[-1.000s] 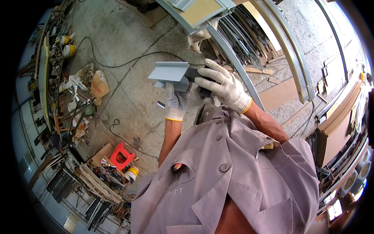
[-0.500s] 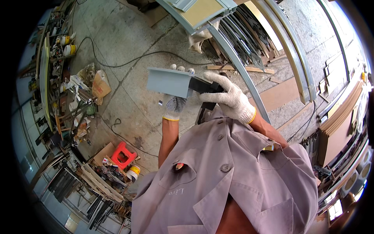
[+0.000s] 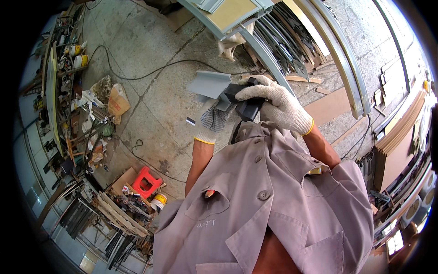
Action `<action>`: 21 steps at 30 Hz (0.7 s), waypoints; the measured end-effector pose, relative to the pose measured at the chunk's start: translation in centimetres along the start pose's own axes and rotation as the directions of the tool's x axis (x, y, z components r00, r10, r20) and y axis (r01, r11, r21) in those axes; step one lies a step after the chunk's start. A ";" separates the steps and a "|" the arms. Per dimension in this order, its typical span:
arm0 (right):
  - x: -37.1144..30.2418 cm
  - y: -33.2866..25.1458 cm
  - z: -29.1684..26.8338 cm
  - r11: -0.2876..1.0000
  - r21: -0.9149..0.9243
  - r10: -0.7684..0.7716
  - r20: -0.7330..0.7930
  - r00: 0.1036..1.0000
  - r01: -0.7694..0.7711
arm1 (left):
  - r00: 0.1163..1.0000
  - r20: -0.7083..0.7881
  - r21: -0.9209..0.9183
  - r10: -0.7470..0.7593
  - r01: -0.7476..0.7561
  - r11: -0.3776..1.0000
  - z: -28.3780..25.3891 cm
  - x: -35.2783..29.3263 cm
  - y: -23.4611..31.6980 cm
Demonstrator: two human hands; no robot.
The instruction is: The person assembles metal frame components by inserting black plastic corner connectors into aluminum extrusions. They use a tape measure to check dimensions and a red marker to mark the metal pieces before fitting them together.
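Note:
In front of my chest, my left hand (image 3: 211, 122), in a white knit glove with grey dots on the palm, grips a short light-grey profile piece (image 3: 211, 84) from below. Its flanges stick out at angles, and the fingers behind it are mostly hidden. My right hand (image 3: 284, 106), gloved in white knit with a yellow cuff edge, is closed on a black block-like piece (image 3: 247, 108) of unclear kind. That black piece meets the profile's right end; whether the two are joined I cannot tell. A small black-and-white piece (image 3: 190, 121) shows left of my left glove.
A grey frame structure with a yellowish panel (image 3: 230, 18) stands ahead, with dark strips (image 3: 280, 41) stacked beneath. A cable (image 3: 157, 69) crosses the concrete floor. Scrap and a brown bag (image 3: 118, 102) lie left, near a red stool (image 3: 147, 182). Brown boards (image 3: 397, 150) lean at right.
Both hands have shifted slightly right. The grey profile has turned, so its flanges show instead of its broad face. The black piece has tilted, and my right fingers have closed further over it.

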State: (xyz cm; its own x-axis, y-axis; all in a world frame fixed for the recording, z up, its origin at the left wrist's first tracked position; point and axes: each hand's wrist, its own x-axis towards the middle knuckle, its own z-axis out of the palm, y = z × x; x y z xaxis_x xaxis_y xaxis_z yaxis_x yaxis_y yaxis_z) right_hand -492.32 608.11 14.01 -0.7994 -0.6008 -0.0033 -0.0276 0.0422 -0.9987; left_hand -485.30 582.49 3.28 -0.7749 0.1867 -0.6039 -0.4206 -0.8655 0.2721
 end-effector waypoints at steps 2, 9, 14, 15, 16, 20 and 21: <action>-0.2 -0.1 0.0 0.996 0.045 0.080 0.015 0.997 -0.080 | 1.000 0.003 0.025 -0.001 0.000 1.000 1.8 -0.4 0.2; -0.7 0.0 0.1 0.991 0.085 0.111 -0.043 0.993 -0.108 | 0.999 0.035 0.216 -0.005 -0.002 0.976 2.8 -0.6 1.0; -0.9 0.8 0.2 0.977 0.155 0.166 -0.095 0.982 -0.150 | 0.996 -0.075 0.167 -0.050 0.062 0.984 3.7 -0.4 0.5; -0.9 0.6 0.2 0.960 0.209 0.212 -0.116 0.971 -0.185 | 0.994 -0.091 0.155 -0.063 0.077 0.985 4.0 -0.3 0.5; -0.8 0.3 0.4 0.940 0.263 0.258 -0.133 0.957 -0.217 | 0.993 -0.083 0.135 -0.086 0.097 0.986 3.7 -0.1 0.5; -0.8 0.8 0.9 0.951 0.223 0.256 -0.188 0.948 -0.213 | 0.984 -0.076 0.054 -0.161 0.166 0.985 2.6 0.5 0.2; -0.8 0.7 0.9 0.932 0.264 0.300 -0.185 0.936 -0.247 | 0.980 -0.077 0.034 -0.182 0.185 0.982 2.8 0.6 0.2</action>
State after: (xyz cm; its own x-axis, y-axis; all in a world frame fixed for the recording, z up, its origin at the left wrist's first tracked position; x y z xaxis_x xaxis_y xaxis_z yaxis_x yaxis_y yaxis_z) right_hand -491.12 607.90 13.23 -0.8675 -0.4015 -0.2936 0.3300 -0.0229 -0.9437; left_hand -487.19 583.76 5.05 -0.6471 0.3047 -0.6988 -0.5725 -0.7996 0.1815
